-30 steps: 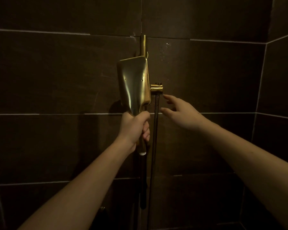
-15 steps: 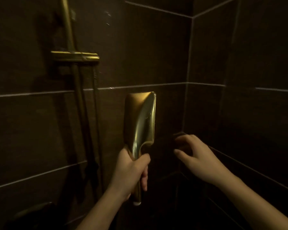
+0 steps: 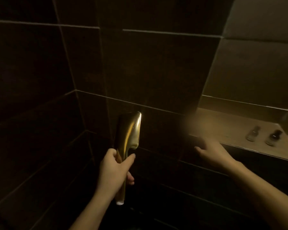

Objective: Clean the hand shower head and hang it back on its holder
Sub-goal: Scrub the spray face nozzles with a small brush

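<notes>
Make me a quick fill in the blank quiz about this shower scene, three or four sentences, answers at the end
1. The gold shower head is gripped by the ____ hand.
2. The right hand holds ____.
3. On the ledge stand ____ small bottles.
4. The shower head points ____.

Answers: left; nothing; two; up
</notes>
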Available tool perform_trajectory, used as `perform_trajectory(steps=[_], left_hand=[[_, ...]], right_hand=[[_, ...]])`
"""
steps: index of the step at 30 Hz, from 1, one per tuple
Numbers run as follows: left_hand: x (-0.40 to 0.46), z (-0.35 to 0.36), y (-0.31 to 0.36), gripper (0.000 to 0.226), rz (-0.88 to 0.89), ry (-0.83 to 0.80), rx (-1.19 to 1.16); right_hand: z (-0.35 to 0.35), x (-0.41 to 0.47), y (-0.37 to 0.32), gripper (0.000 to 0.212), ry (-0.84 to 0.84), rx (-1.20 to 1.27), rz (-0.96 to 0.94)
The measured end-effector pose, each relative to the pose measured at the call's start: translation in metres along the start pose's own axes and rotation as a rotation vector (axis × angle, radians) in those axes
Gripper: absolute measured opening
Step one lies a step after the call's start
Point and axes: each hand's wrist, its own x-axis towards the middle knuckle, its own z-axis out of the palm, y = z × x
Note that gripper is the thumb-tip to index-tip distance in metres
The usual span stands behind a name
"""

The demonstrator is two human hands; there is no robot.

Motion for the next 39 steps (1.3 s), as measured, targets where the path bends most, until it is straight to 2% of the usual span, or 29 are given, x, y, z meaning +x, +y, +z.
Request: perform_trajectory(steps=[3, 11, 17, 19, 22, 25, 30, 33, 37, 39], left_hand=[[0.008, 0.027, -0.005, 0.008, -0.012, -0.065, -0.058], [0.042, 0.064, -0.028, 0.031, -0.205, -0.226, -0.132], [0.041, 0.068, -0.03, 0.026, -0.24, -0.226, -0.19], [0.044, 0.067, -0.032, 0.027, -0.244, -0.206, -0.138], [0.05, 0.066, -0.036, 0.015, -0.249, -0.153, -0.06], [0.053, 0.065, -0.039, 0.011, -0.272, -0.11, -0.042], [0.054, 0.065, -0.043, 0.012, -0.253, -0.089, 0.012], [0.054, 0.065, -0.046, 0.015, -0.204, -0.069, 0.103], [0.051, 0.062, -0.05, 0.026, -0.146, -0.04, 0.222], [0.049, 0.058, -0.05, 0.03, -0.125, -0.047, 0.262]], right_hand=[[-0.01, 0.008, 0.035, 0.047, 0.056, -0.058, 0.044], [-0.013, 0.072, 0.081, 0.045, 0.11, -0.249, 0.018], [-0.006, 0.103, 0.089, 0.043, 0.043, -0.374, 0.003], [-0.002, 0.108, 0.093, 0.04, 0.057, -0.4, -0.005], [0.002, 0.11, 0.094, 0.037, 0.12, -0.437, -0.043], [0.002, 0.104, 0.093, 0.032, 0.192, -0.387, -0.078], [-0.005, 0.065, 0.072, 0.018, 0.362, -0.158, -0.18], [-0.003, 0.038, 0.039, 0.028, 0.239, -0.074, -0.21], [0.006, 0.02, -0.019, 0.055, 0.032, 0.015, -0.216], [0.012, 0.018, -0.048, 0.058, -0.036, 0.048, -0.331]])
